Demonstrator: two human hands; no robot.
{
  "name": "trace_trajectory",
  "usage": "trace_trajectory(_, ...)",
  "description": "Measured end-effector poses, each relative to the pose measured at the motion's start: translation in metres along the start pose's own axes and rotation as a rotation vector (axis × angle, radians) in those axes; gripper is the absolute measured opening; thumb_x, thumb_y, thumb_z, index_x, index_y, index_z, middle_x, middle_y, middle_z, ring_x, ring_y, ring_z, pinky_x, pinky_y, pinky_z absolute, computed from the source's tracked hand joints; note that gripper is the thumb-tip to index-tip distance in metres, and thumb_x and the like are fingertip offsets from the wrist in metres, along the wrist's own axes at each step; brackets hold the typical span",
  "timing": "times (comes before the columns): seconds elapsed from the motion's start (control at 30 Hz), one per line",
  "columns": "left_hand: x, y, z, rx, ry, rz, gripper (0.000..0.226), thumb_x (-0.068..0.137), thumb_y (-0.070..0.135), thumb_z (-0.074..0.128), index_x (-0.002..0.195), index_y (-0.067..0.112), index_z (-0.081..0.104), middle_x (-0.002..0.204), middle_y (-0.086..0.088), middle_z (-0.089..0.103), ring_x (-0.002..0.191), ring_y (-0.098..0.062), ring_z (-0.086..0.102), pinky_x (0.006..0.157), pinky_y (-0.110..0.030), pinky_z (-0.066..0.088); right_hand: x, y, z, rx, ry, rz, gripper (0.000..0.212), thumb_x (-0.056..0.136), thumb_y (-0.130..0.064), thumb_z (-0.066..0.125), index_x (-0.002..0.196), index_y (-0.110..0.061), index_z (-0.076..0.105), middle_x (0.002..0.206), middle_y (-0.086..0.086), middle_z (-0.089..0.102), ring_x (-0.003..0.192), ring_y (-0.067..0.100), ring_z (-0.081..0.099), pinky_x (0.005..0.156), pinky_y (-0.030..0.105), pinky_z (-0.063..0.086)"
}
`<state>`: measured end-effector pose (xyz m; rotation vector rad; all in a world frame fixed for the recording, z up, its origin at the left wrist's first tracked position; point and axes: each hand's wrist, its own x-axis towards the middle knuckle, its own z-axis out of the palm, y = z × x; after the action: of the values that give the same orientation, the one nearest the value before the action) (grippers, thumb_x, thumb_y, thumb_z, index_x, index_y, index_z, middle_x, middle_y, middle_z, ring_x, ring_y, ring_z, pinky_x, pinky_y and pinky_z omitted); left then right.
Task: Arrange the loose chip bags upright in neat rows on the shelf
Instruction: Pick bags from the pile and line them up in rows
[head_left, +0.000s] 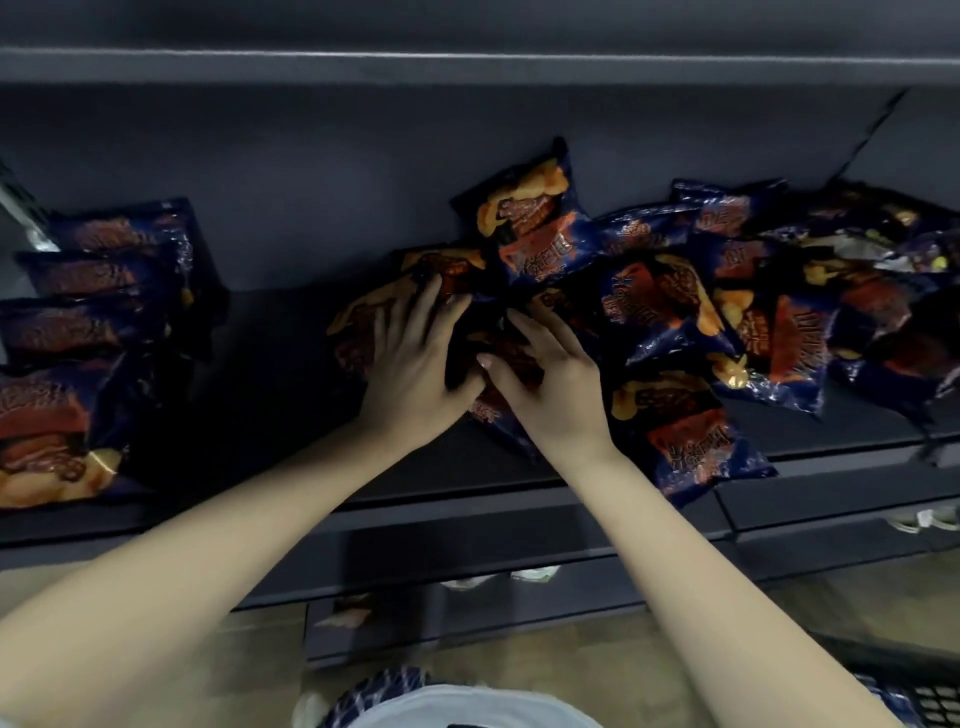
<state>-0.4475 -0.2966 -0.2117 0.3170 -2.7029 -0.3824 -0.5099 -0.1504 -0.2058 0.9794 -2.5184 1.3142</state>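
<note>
Several dark blue chip bags with orange print lie in a loose heap (675, 306) on the dark shelf (270, 405), from its middle to its right end. My left hand (410, 358) rests with spread fingers on a bag (353, 322) at the heap's left edge. My right hand (550, 379) lies beside it on a neighbouring bag (504, 410), fingers pointing up and left, thumb near the left hand. One bag (530, 218) leans against the back wall above them. At the far left, several bags stand in an upright row (88, 322).
Another shelf board (467, 62) hangs close overhead. One bag (696, 447) sticks out past the shelf's front edge. Lower shelves (467, 551) step out below, with a fallen bag (348, 613) on one. A black basket (930, 701) shows at the bottom right.
</note>
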Motion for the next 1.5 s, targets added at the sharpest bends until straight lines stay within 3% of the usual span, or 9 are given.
trace_trajectory(0.13,0.014,0.031,0.006,-0.101,-0.014,0.105,0.071,0.079,0.048,0.042,0.142,0.016,0.033,0.153,-0.01,0.023,0.139,-0.037,0.02,0.111,-0.054,0.012,0.001,0.005,-0.034,-0.019,0.077,0.016,0.051,0.085,-0.035,0.066,0.131,-0.016,0.055,0.143,0.004,0.045,0.131,0.015,0.043,0.102,0.006,0.026)
trace_trajectory(0.27,0.022,0.07,0.015,-0.137,-0.085,0.306,0.069,0.079,0.043,0.043,0.142,0.015,0.033,0.152,-0.008,0.025,0.141,-0.032,0.018,0.114,-0.05,0.011,-0.013,0.03,-0.073,-0.128,0.184,0.07,0.048,0.085,-0.04,0.064,0.127,-0.015,0.058,0.139,0.009,0.049,0.12,0.027,0.055,0.097,0.035,0.049)
trace_trajectory(0.53,0.006,0.131,0.048,-0.218,-0.453,0.865,0.082,0.082,0.026,0.063,0.148,0.018,0.015,0.153,0.002,0.006,0.139,-0.007,-0.007,0.114,-0.02,-0.006,-0.068,0.084,-0.117,-0.33,0.166,0.366,0.047,0.087,-0.033,0.043,0.127,-0.011,0.057,0.137,0.015,0.049,0.124,0.036,0.045,0.1,0.05,0.04)
trace_trajectory(0.73,0.001,0.139,0.066,0.142,-0.634,0.784,0.086,0.088,0.043,0.054,0.148,0.031,-0.007,0.154,0.002,-0.023,0.14,-0.024,-0.024,0.115,-0.04,-0.009,-0.101,0.103,-0.109,-0.399,0.058,0.467,0.056,0.093,-0.042,0.027,0.142,-0.021,0.04,0.145,0.016,0.04,0.136,0.036,0.031,0.109,0.05,0.03)
trace_trajectory(0.9,0.0,0.136,0.072,0.035,-0.518,0.752,0.088,0.084,0.026,0.064,0.148,0.032,0.005,0.157,0.005,-0.004,0.143,-0.023,-0.008,0.117,-0.039,0.004,-0.095,0.097,-0.106,-0.382,0.19,0.405,0.046,0.091,-0.02,0.033,0.128,-0.007,0.057,0.125,0.022,0.056,0.119,0.041,0.046,0.107,0.047,0.033)
trace_trajectory(1.1,-0.004,0.142,0.078,0.155,-0.349,0.801,0.093,0.081,0.015,0.066,0.149,0.028,0.004,0.156,0.003,0.009,0.143,-0.026,0.005,0.116,-0.044,0.008,-0.105,0.089,-0.105,-0.317,0.313,0.501,0.035,0.09,-0.027,0.042,0.117,-0.025,0.064,0.113,0.005,0.063,0.105,0.031,0.054,0.094,0.034,0.038)
trace_trajectory(1.27,0.01,0.141,0.043,-0.356,-0.287,0.888,0.061,0.067,0.014,0.074,0.124,0.018,0.051,0.127,0.0,0.055,0.116,-0.019,0.052,0.096,-0.038,0.044,-0.104,0.073,-0.134,-0.278,0.416,0.606,0.027,0.092,-0.03,0.048,0.108,-0.026,0.069,0.087,0.001,0.071,0.087,0.02,0.064,0.069,0.026,0.044)
trace_trajectory(1.4,0.025,0.147,-0.002,-0.781,-0.347,0.632,0.043,0.072,0.016,0.071,0.11,0.023,0.053,0.102,0.018,0.057,0.093,0.005,0.055,0.081,-0.015,0.045,-0.087,0.055,-0.159,-0.214,0.511,0.546,0.046,0.097,-0.037,0.041,0.069,-0.011,0.064,0.054,0.009,0.054,0.057,0.021,0.047,0.053,0.026,0.031)
trace_trajectory(1.5,0.041,0.139,-0.025,-1.005,-0.445,0.477,0.046,0.076,0.016,0.065,0.118,0.024,0.047,0.109,0.016,0.057,0.103,0.005,0.054,0.091,-0.014,0.039,-0.068,0.039,-0.164,-0.117,0.596,0.47,0.066,0.097,-0.046,0.033,0.076,0.009,0.063,0.045,0.007,0.039,0.051,0.019,0.037,0.056,0.034,0.027)
